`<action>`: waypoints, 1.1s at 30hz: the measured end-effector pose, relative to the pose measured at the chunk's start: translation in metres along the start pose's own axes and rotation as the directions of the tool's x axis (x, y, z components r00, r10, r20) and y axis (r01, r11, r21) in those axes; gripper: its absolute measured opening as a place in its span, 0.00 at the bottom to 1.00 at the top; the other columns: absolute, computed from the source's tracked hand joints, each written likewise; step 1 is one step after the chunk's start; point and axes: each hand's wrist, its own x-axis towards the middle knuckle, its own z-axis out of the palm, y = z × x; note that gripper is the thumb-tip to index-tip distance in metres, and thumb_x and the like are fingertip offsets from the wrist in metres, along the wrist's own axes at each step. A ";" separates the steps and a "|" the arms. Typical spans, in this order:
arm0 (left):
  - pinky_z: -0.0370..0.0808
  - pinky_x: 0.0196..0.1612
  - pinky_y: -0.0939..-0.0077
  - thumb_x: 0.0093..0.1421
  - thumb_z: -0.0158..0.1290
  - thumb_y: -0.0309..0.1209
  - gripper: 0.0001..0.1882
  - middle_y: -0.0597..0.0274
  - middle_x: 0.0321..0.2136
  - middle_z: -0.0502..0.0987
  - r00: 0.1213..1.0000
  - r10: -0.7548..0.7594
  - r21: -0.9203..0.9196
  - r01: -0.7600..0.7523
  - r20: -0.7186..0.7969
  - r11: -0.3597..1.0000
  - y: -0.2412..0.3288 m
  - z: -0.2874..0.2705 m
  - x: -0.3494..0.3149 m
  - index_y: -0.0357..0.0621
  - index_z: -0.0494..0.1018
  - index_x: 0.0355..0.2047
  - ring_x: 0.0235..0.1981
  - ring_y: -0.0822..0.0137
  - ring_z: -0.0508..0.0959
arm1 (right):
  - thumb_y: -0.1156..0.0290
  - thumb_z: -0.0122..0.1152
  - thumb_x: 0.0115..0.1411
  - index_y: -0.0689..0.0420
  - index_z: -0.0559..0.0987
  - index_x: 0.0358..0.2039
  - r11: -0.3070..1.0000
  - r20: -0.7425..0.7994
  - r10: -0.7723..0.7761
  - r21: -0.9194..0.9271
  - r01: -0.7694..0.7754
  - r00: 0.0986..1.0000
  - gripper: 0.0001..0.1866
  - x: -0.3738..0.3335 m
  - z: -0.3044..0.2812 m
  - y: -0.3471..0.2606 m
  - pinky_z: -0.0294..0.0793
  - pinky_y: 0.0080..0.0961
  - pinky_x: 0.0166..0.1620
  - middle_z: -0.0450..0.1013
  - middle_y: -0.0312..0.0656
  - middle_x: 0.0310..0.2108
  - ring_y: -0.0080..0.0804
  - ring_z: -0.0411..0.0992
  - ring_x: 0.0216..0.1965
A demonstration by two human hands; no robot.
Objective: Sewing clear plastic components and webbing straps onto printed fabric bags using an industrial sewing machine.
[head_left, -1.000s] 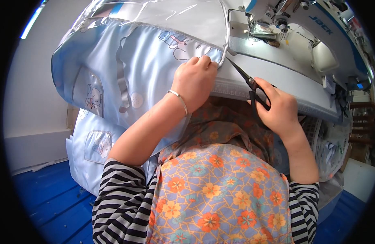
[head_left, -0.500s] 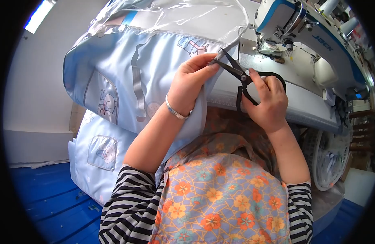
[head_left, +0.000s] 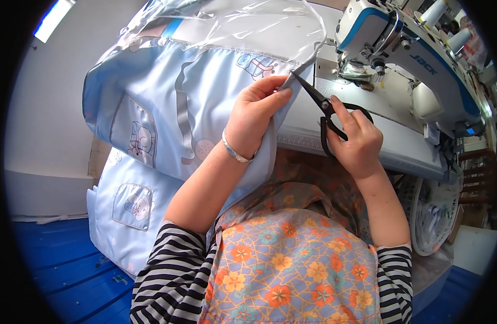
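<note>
My left hand (head_left: 257,110) pinches the grey-bound edge of a light blue fabric piece (head_left: 167,81) printed with cartoon figures. A clear plastic sheet (head_left: 232,24) joins that fabric along its upper side. In my right hand (head_left: 359,137) is a pair of black-handled scissors (head_left: 325,106), fingers and thumb in its loops. The dark blades are together, and their tips touch the bound edge just past my left fingertips. A loose grey strap (head_left: 182,116) hangs across the fabric to the left.
A white and blue sewing machine (head_left: 416,59) stands on the table (head_left: 389,127) at the right. More light blue fabric (head_left: 119,213) hangs down at the left over blue flooring (head_left: 59,264). A white plastic basket (head_left: 421,221) is at the lower right.
The scissors have closed from spread blades to blades together at the bound edge. My left hand has barely moved.
</note>
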 end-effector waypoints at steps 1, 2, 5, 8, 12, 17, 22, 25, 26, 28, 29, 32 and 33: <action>0.75 0.42 0.81 0.60 0.56 0.24 0.13 0.60 0.38 0.81 1.000 -0.001 0.001 0.001 0.001 1.000 0.000 0.000 0.000 0.37 0.76 0.46 0.38 0.73 0.79 | 0.74 0.71 0.45 0.53 0.76 0.54 1.000 0.036 0.007 0.018 -0.008 0.999 0.32 -0.002 -0.003 0.002 0.69 0.25 0.24 0.69 0.36 0.23 0.30 0.66 0.20; 0.74 0.43 0.81 0.61 0.55 0.24 0.13 0.61 0.38 0.80 1.000 0.005 0.011 -0.005 -0.021 1.000 0.000 0.000 0.000 0.36 0.75 0.47 0.38 0.73 0.78 | 0.74 0.71 0.45 0.53 0.76 0.54 1.000 0.029 0.000 0.024 0.000 1.000 0.32 -0.005 -0.007 0.004 0.69 0.25 0.24 0.69 0.36 0.23 0.30 0.66 0.20; 0.74 0.43 0.80 0.61 0.55 0.24 0.14 0.61 0.38 0.79 0.999 -0.009 -0.032 0.007 -0.049 0.999 0.001 -0.004 0.000 0.35 0.75 0.47 0.38 0.73 0.78 | 0.74 0.71 0.46 0.50 0.76 0.55 0.977 -0.030 0.151 0.155 -0.145 0.988 0.32 -0.017 -0.027 0.015 0.69 0.28 0.24 0.72 0.37 0.26 0.31 0.68 0.20; 0.75 0.43 0.79 0.60 0.54 0.23 0.15 0.60 0.38 0.80 0.998 -0.038 -0.135 0.030 -0.058 0.990 0.005 -0.011 0.001 0.35 0.75 0.48 0.38 0.71 0.79 | 0.76 0.68 0.48 0.50 0.75 0.55 0.927 -0.013 0.374 -0.012 -0.375 0.927 0.30 -0.028 -0.052 0.040 0.70 0.29 0.26 0.72 0.40 0.27 0.32 0.69 0.21; 0.76 0.44 0.79 0.60 0.53 0.23 0.16 0.58 0.39 0.80 0.997 -0.066 -0.205 0.057 -0.036 0.977 0.006 -0.017 0.003 0.35 0.73 0.50 0.38 0.70 0.80 | 0.75 0.64 0.51 0.50 0.75 0.55 0.720 0.095 0.676 -0.294 -0.628 0.731 0.27 -0.049 -0.079 0.082 0.71 0.33 0.33 0.73 0.42 0.28 0.37 0.71 0.26; 0.76 0.44 0.79 0.61 0.53 0.23 0.17 0.58 0.39 0.80 0.996 -0.065 -0.198 0.052 -0.059 0.979 0.003 -0.021 0.003 0.34 0.73 0.50 0.39 0.71 0.80 | 0.73 0.62 0.55 0.51 0.74 0.55 0.688 0.169 0.723 -0.276 -0.672 0.670 0.25 -0.080 -0.089 0.123 0.73 0.34 0.44 0.75 0.45 0.33 0.42 0.74 0.36; 0.76 0.43 0.79 0.60 0.53 0.23 0.16 0.58 0.39 0.80 0.995 -0.070 -0.220 0.053 -0.069 0.974 0.002 -0.018 0.003 0.35 0.74 0.49 0.37 0.70 0.80 | 0.73 0.62 0.55 0.57 0.75 0.52 0.668 0.224 0.737 -0.387 -0.635 0.638 0.22 -0.043 -0.088 0.104 0.69 0.36 0.56 0.73 0.51 0.51 0.47 0.71 0.54; 0.75 0.38 0.76 0.60 0.54 0.22 0.11 0.61 0.34 0.79 0.989 0.142 0.309 -0.120 -0.051 0.943 -0.010 -0.005 -0.004 0.37 0.76 0.43 0.32 0.70 0.78 | 0.80 0.58 0.53 0.57 0.75 0.52 0.949 0.192 0.303 0.033 -0.314 0.934 0.23 -0.001 -0.063 0.051 0.69 0.36 0.56 0.72 0.51 0.52 0.50 0.70 0.54; 0.74 0.36 0.75 0.59 0.54 0.21 0.09 0.61 0.32 0.78 0.976 0.189 0.666 -0.215 0.113 0.714 -0.014 -0.003 -0.008 0.38 0.77 0.41 0.31 0.70 0.77 | 0.82 0.57 0.52 0.57 0.75 0.52 0.944 0.233 0.125 0.271 -0.188 0.964 0.24 0.007 -0.045 0.028 0.70 0.37 0.56 0.72 0.51 0.52 0.51 0.71 0.52; 0.72 0.39 0.75 0.57 0.55 0.19 0.12 0.58 0.36 0.76 0.937 0.127 0.799 -0.345 0.325 0.493 -0.017 -0.008 -0.022 0.39 0.77 0.42 0.36 0.66 0.76 | 0.85 0.56 0.50 0.56 0.74 0.52 0.925 0.410 -0.202 0.378 0.035 0.889 0.26 0.018 -0.010 -0.006 0.73 0.37 0.51 0.73 0.50 0.50 0.51 0.74 0.47; 0.73 0.43 0.72 0.55 0.57 0.19 0.15 0.55 0.39 0.77 0.919 0.142 0.814 -0.392 0.368 0.429 -0.011 -0.020 -0.029 0.41 0.77 0.44 0.40 0.61 0.77 | 0.83 0.58 0.50 0.57 0.77 0.46 0.877 0.387 -0.233 0.481 0.020 0.892 0.20 0.023 -0.002 -0.005 0.74 0.36 0.46 0.75 0.48 0.44 0.49 0.75 0.42; 0.68 0.56 0.62 0.51 0.63 0.27 0.27 0.50 0.51 0.74 0.875 0.364 0.947 -0.286 0.321 -0.147 0.040 -0.101 -0.042 0.43 0.72 0.53 0.53 0.52 0.72 | 0.80 0.63 0.50 0.58 0.79 0.29 0.879 0.305 -0.080 0.470 -0.077 0.949 0.05 0.021 0.018 -0.004 0.75 0.36 0.37 0.77 0.43 0.32 0.43 0.75 0.32; 0.64 0.62 0.59 0.50 0.65 0.31 0.34 0.49 0.56 0.70 0.855 0.492 0.972 -0.058 0.167 -0.230 0.065 -0.140 -0.045 0.43 0.68 0.58 0.59 0.50 0.68 | 0.81 0.63 0.50 0.58 0.79 0.29 0.869 0.310 -0.102 0.491 -0.068 0.945 0.06 0.017 0.018 -0.002 0.75 0.36 0.37 0.77 0.43 0.32 0.44 0.75 0.32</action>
